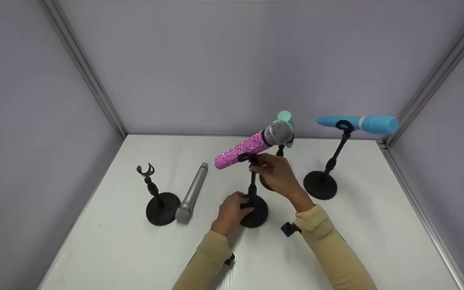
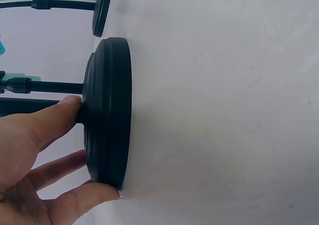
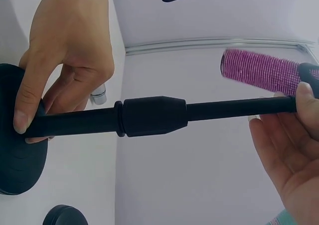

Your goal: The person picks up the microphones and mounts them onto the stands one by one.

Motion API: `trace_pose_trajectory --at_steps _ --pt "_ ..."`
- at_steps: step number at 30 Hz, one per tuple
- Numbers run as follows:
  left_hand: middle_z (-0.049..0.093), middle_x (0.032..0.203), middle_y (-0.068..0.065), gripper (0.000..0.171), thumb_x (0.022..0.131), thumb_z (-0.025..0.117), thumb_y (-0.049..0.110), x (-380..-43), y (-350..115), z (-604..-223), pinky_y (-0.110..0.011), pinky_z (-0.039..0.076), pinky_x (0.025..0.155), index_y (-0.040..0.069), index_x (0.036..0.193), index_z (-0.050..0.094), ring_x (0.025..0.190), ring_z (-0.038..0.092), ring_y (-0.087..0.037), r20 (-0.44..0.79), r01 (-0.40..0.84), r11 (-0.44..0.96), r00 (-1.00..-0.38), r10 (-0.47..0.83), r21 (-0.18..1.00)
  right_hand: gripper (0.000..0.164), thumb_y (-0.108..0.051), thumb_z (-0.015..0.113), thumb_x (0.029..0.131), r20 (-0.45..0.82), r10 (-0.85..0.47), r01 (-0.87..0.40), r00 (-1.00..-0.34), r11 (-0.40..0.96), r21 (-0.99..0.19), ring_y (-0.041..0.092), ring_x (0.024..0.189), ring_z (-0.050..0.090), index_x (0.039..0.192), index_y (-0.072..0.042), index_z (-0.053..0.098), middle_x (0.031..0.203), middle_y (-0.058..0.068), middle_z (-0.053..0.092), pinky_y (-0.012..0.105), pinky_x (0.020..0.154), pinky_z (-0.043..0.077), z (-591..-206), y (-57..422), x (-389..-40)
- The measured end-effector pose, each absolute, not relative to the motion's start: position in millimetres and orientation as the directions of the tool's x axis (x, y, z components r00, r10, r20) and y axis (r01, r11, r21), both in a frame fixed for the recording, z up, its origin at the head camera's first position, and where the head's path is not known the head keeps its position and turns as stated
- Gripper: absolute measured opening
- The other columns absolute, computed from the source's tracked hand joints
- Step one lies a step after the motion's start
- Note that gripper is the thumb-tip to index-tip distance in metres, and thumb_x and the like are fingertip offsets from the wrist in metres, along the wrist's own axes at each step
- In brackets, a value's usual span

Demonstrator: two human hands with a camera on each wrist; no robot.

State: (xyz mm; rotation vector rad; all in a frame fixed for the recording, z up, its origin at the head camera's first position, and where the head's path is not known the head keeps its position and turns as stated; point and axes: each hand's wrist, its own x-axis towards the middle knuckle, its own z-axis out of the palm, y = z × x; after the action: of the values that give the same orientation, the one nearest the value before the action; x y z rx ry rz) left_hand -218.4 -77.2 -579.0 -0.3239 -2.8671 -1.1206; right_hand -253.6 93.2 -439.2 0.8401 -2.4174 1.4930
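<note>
A glittery pink microphone (image 1: 242,151) with a silver mesh head lies tilted in the clip of the middle black stand (image 1: 257,215). My left hand (image 1: 230,211) grips the foot of this stand; in the left wrist view its thumb lies along the lower pole and other fingertips touch the rim of the round base (image 2: 112,110). Higher up, my right hand (image 1: 278,175) pinches the thin upper pole (image 3: 239,108) just below the clip. The pole's thicker collar (image 3: 154,116) shows between both hands in the right wrist view.
Behind the pink microphone, a mint-green microphone (image 1: 284,116) sits on another stand, partly hidden. At right, a blue microphone (image 1: 379,124) rests on its stand (image 1: 320,185). Leftward, a silver microphone (image 1: 193,191) lies on the white table (image 1: 115,257) beside a stand with a bare clip (image 1: 146,170).
</note>
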Motion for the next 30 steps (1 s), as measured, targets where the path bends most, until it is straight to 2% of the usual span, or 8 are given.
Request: trace_pose_trajectory --at_steps 9,20,27,30 --pt "0.073 0.120 -0.007 0.028 0.090 0.080 0.024 -219.8 -76.7 -580.0 -0.046 0.056 0.095 0.006 0.111 0.079 0.111 0.068 -0.029 0.132 0.213 0.714 -0.977 0.169 0.667 0.021 -0.014 0.073 0.096 0.399 -0.399 -0.532 -0.825 0.315 -0.786 0.028 0.092 0.077 0.113 -0.001 0.074 0.100 0.015 0.077 0.032 0.083 0.063 -436.8 95.8 -256.9" --pt "0.073 0.118 -0.007 0.026 0.090 0.080 0.024 -221.7 -75.7 -580.3 -0.047 0.057 0.093 0.006 0.109 0.080 0.109 0.069 -0.029 0.143 0.227 0.714 -0.974 0.177 0.662 0.023 -0.013 0.071 0.097 0.394 -0.413 -0.532 -0.821 0.303 -0.791 0.031 0.090 0.078 0.113 0.004 0.072 0.100 0.018 0.077 0.037 0.082 0.064 -434.3 97.2 -257.4" --pt "0.073 0.117 -0.007 0.024 0.090 0.081 0.023 -221.0 -76.5 -578.0 -0.047 0.057 0.091 0.007 0.108 0.080 0.109 0.069 -0.028 0.148 0.229 0.725 -0.974 0.174 0.650 0.021 -0.014 0.070 0.098 0.380 -0.424 -0.524 -0.822 0.302 -0.796 0.030 0.088 0.079 0.112 0.001 0.073 0.100 0.017 0.076 0.038 0.083 0.064 -432.3 97.0 -257.7" --pt "0.073 0.117 -0.009 0.027 0.090 0.081 0.023 -217.8 -77.0 -574.8 -0.048 0.057 0.092 0.004 0.109 0.078 0.110 0.069 -0.029 0.143 0.228 0.730 -0.974 0.178 0.645 0.020 -0.013 0.070 0.098 0.370 -0.429 -0.511 -0.824 0.281 -0.812 0.031 0.088 0.078 0.113 0.001 0.073 0.100 0.018 0.076 0.037 0.083 0.064 -431.6 95.7 -256.7"
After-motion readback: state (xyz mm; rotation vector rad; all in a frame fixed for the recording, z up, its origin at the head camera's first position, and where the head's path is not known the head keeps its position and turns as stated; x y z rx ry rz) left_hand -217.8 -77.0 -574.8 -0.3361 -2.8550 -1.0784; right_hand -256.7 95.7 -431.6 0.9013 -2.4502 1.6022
